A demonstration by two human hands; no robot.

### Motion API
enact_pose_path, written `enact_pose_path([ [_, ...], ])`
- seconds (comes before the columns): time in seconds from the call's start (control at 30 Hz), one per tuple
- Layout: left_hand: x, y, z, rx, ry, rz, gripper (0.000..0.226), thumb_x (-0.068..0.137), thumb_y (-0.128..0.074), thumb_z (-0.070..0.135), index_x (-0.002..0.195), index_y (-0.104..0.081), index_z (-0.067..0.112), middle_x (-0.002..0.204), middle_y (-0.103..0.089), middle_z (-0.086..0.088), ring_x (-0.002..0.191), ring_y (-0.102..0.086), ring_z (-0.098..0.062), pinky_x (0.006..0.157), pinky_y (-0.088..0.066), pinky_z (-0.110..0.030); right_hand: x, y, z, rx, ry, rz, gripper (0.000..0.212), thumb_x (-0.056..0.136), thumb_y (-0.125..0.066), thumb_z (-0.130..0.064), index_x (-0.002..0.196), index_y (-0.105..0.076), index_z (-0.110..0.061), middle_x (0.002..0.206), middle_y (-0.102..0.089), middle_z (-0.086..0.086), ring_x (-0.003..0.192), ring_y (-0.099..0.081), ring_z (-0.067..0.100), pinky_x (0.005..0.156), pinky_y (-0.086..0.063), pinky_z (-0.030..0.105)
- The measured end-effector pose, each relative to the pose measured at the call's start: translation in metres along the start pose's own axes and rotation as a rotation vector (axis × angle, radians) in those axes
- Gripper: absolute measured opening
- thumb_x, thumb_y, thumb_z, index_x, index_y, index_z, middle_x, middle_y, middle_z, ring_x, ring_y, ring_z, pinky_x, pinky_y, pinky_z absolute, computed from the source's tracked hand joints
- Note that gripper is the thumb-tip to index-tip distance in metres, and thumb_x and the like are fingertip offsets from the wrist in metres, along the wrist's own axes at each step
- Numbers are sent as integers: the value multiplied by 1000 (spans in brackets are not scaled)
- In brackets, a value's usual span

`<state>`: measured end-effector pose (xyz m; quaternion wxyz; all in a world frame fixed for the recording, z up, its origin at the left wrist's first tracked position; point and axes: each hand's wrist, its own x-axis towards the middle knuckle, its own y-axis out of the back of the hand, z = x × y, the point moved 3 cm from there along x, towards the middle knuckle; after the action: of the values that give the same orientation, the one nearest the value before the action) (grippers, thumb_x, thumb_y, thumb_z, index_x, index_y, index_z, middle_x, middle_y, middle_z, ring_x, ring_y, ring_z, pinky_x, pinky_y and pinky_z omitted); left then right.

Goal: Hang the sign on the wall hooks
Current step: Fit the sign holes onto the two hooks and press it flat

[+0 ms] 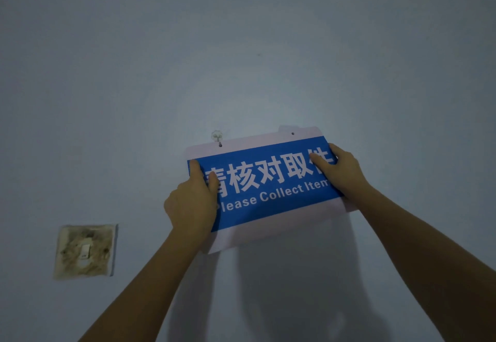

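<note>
A blue sign [268, 194] with white Chinese characters and the words "Please Collect Item" on a white backing is pressed against the pale wall, tilted up to the right. My left hand [192, 202] grips its left edge and my right hand [339, 171] grips its right edge. A clear wall hook [216, 135] sits just above the sign's left hanging hole [220, 144]. The right hanging hole [292, 133] shows near the top right corner. No second hook is visible; the sign may hide it.
A stained, dirty wall switch plate [86, 250] sits low on the left of the wall [241, 46]. Shadows of my arms fall on the wall below the sign.
</note>
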<state>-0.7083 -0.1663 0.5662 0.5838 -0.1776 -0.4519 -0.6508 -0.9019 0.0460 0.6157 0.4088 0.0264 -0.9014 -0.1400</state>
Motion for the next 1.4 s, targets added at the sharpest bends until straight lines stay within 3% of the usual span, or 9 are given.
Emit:
enact_pose_path([
  [0.07, 6, 17, 9, 349, -83, 54, 35, 98, -38, 31, 121, -48, 7, 105, -54, -16, 81, -46, -26, 62, -31, -31, -1, 1, -2, -8, 12, 12, 49, 88, -60, -45, 127, -52, -18, 99, -66, 0, 84, -70, 22, 82, -58, 44],
  [0.13, 14, 30, 33, 528, -203, 130, 27, 94, -43, 21, 115, -53, 7, 119, -50, -14, 103, -47, -28, 78, -37, -34, -2, -2, 1, 3, 21, 33, 48, 88, -60, -43, 128, -52, -18, 99, -67, 2, 81, -69, 21, 81, -58, 43],
  [0.27, 24, 13, 100, 336, -624, 4, 38, 97, -36, 22, 132, -44, 9, 135, -51, -8, 123, -46, -24, 98, -36, -35, 3, -5, 8, 27, 9, 36, 46, 86, -60, -46, 125, -52, -22, 106, -71, 5, 82, -71, 22, 80, -59, 45],
  [0.4, 33, -21, 141, 257, -738, -287, 54, 102, -28, 23, 152, -12, 11, 161, -15, -8, 147, -18, -21, 117, -19, -34, 7, -5, 10, 0, 18, 54, 48, 84, -60, -50, 124, -54, -24, 108, -71, 3, 85, -71, 22, 81, -58, 45],
  [0.6, 57, -45, 147, 346, -804, -298, 50, 99, -32, 20, 147, -25, 8, 148, -39, -14, 128, -45, -30, 104, -36, -37, 1, -12, 19, 41, 2, 84, 50, 83, -60, -52, 125, -52, -27, 107, -71, 0, 86, -71, 19, 82, -58, 44],
  [0.77, 67, -42, 142, 503, -912, -259, 60, 97, -35, 21, 152, -13, 12, 160, -20, -8, 146, -22, -18, 120, -10, -33, -6, -14, 22, 89, -8, 111, 57, 83, -60, -53, 131, -49, -26, 108, -70, -2, 86, -71, 17, 81, -59, 42],
  [1.0, 72, -48, 141, 551, -983, -172, 50, 102, -21, 31, 151, -19, 20, 160, -19, 4, 147, -20, -11, 120, -12, -35, -21, -26, 33, 189, 37, 176, 49, 86, -62, -47, 129, -52, -25, 97, -71, -7, 81, -71, 11, 78, -60, 38],
  [1.27, 69, -45, 143, 578, -1016, -129, 48, 103, -27, 28, 150, -27, 21, 160, -18, 4, 146, -22, -13, 118, -15, -36, -28, -41, 40, 198, 18, 250, 49, 87, -63, -40, 130, -52, -21, 91, -65, -8, 77, -66, 11, 75, -57, 32],
  [1.4, 69, -47, 140, 534, -1023, -122, 48, 101, -33, 23, 149, -30, 20, 160, -21, 2, 145, -25, -15, 117, -19, -36, -23, -43, 42, 208, 11, 231, 48, 87, -63, -40, 130, -52, -22, 89, -63, -12, 81, -68, 13, 79, -58, 37],
])
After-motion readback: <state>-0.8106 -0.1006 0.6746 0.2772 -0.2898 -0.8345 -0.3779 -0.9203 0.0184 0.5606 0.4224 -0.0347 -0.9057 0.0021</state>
